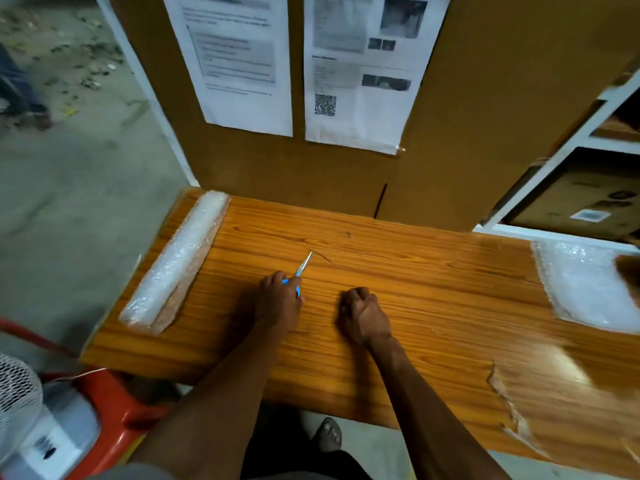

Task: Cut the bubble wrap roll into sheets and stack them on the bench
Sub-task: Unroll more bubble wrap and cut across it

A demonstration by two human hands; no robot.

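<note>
A roll of bubble wrap lies along the left edge of the wooden bench. Cut bubble wrap sheets lie stacked at the bench's right end. My left hand grips blue-handled scissors, their blades pointing away from me over the bench top. My right hand rests on the bench in a loose fist and holds nothing. Both hands are apart from the roll and the sheets.
A cardboard panel with two printed papers stands behind the bench. White shelving with a carton is at the right. A red stool and a white fan stand at the lower left. The bench veneer is torn near the front right.
</note>
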